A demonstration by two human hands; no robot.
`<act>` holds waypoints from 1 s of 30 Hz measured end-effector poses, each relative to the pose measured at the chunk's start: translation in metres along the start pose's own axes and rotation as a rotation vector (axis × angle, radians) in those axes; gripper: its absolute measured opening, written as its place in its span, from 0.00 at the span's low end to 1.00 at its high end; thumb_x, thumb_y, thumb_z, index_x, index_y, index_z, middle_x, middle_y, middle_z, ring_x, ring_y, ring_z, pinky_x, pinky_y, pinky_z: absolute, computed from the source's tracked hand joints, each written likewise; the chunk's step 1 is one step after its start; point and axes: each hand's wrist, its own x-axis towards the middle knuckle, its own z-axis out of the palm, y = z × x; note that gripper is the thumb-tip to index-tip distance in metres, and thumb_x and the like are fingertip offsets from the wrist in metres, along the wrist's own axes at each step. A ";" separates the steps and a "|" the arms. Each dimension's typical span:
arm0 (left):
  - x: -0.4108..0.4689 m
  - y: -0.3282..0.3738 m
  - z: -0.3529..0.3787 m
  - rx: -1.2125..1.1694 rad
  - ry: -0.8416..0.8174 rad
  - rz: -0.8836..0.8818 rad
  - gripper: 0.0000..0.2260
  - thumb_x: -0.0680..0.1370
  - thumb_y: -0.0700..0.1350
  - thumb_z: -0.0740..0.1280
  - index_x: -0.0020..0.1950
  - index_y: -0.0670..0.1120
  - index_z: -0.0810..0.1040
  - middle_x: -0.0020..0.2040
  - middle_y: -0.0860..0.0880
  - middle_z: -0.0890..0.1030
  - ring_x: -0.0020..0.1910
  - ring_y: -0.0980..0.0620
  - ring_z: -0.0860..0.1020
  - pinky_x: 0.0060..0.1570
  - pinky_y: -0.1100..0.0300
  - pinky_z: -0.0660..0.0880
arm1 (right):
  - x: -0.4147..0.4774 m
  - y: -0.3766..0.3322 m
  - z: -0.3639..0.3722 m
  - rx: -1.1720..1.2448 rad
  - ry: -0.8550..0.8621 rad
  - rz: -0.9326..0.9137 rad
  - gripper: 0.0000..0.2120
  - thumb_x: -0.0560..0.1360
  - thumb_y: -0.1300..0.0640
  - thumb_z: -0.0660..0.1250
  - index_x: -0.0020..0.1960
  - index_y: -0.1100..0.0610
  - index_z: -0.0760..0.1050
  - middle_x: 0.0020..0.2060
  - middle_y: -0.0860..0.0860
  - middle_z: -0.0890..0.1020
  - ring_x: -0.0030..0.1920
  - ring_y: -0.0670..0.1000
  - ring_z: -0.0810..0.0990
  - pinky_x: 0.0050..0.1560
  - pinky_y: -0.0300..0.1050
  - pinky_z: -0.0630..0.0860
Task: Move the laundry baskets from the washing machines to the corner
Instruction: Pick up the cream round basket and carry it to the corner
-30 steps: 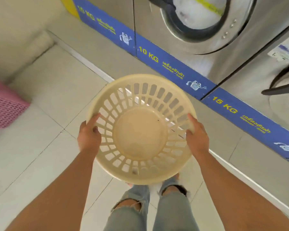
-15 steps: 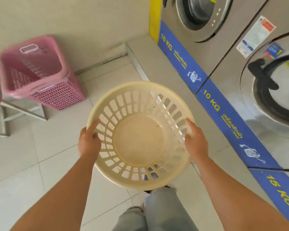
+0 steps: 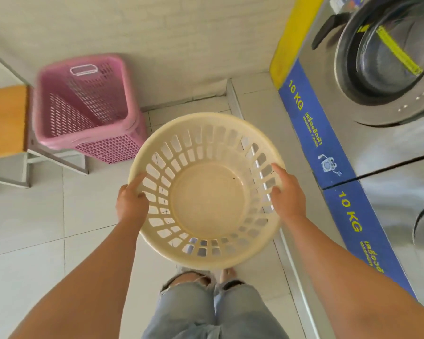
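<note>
Round cream slotted plastic laundry basket (image 3: 207,189) empty, carried level above tiled floor (image 3: 34,216). Left hand (image 3: 131,204) and right hand (image 3: 288,194) clamped on opposite rims. Corner ahead-left, beside pink perforated plastic rectangular basket (image 3: 88,106). Steel washing machines (image 3: 387,77) along right. Left hand nearer drop spot.

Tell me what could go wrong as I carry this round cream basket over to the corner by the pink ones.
Footing: the round cream basket, held at its rim by the left hand and right hand, hides the floor just ahead of your feet, and the raised ledge under the washing machines could trip you.

Stacking: the pink baskets are rectangular, so the round one may not nest and could tip.
</note>
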 end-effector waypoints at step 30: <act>0.392 0.187 0.031 -0.029 -0.077 -0.177 0.29 0.74 0.32 0.56 0.65 0.61 0.75 0.44 0.53 0.79 0.38 0.47 0.77 0.41 0.51 0.77 | 0.400 -0.199 0.088 -0.074 -0.053 0.021 0.29 0.77 0.66 0.54 0.72 0.40 0.64 0.67 0.51 0.69 0.59 0.56 0.77 0.50 0.44 0.69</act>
